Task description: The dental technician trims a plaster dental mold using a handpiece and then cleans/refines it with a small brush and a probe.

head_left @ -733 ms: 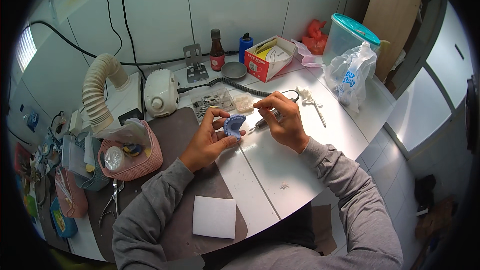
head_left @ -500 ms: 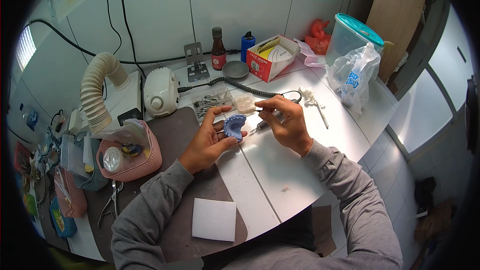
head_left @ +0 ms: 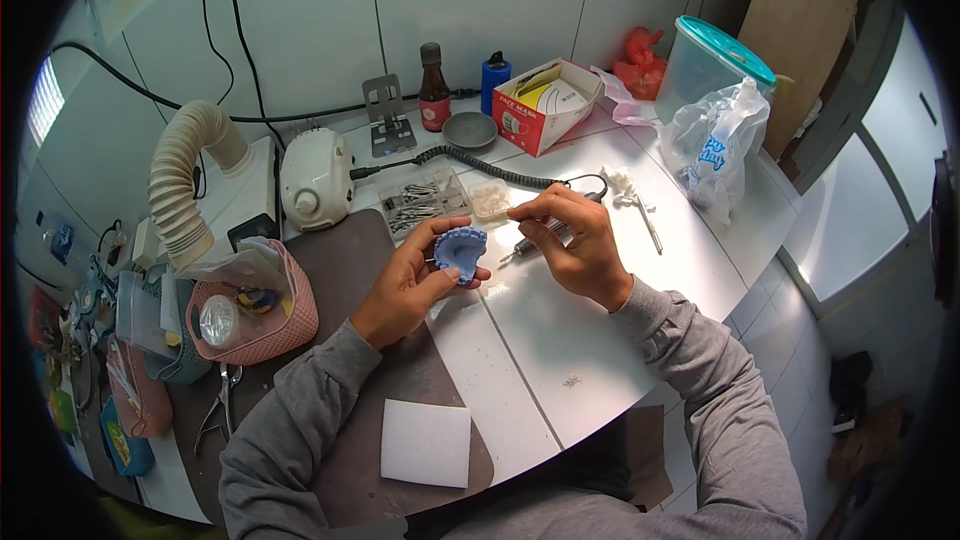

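My left hand (head_left: pixel 405 285) holds a blue dental cast (head_left: pixel 462 252), horseshoe-shaped with a row of teeth along its rim. The thumb presses on its near edge while the fingers curl behind it. To the right, my right hand (head_left: pixel 575 250) is closed in a pinch, fingertips a little apart from the cast. What it pinches, if anything, is too small to make out. Partly hidden behind that hand, a grey rotary handpiece (head_left: pixel 522 246) points its thin tip toward the lower left; its coiled cord (head_left: pixel 490 166) runs to a white control unit (head_left: pixel 317 180).
A case of burs (head_left: pixel 425 202) and a small clear box (head_left: pixel 490 200) lie beyond the hands. At left stand a pink basket (head_left: pixel 300 312), pliers (head_left: pixel 226 400) and a ribbed hose (head_left: pixel 172 190). A white foam square (head_left: pixel 425 443) lies in front. Farther back is a mask box (head_left: pixel 525 125).
The blue cast has tilted in my left hand, showing more of its inner face, and shifted slightly left. My right hand keeps its pinch and has barely moved.
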### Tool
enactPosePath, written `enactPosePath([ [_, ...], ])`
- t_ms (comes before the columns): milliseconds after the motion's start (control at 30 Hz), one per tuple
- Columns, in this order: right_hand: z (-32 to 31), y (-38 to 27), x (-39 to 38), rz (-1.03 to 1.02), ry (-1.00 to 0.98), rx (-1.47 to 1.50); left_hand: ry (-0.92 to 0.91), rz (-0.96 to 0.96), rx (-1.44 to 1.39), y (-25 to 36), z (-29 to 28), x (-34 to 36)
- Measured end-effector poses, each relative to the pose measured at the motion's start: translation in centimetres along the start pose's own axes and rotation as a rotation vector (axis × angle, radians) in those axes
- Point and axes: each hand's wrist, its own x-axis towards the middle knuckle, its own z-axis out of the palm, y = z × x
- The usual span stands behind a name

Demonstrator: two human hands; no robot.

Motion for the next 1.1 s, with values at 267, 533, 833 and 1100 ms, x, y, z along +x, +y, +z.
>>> enactPosePath([
  [267,-0.22,-0.32,0.02,0.009,-0.024,-0.015,0.04,-0.05,-0.044,0.32,0.13,-0.1],
  [533,0.0,-0.19,-0.09,0.009,-0.027,-0.009,0.01,-0.017,0.001,0.09,0.27,0.05],
  [833,0.0,-0.28,-0.1,0.021,-0.051,-0.014,-0.02,0.003,-0.08,0.09,0.32,0.05],
  [1100,0.59,-1.08,-0.27,-0.014,-0.077,0.03,-0.052,0.043,-0.032,-0.59,0.07,0.29],
])
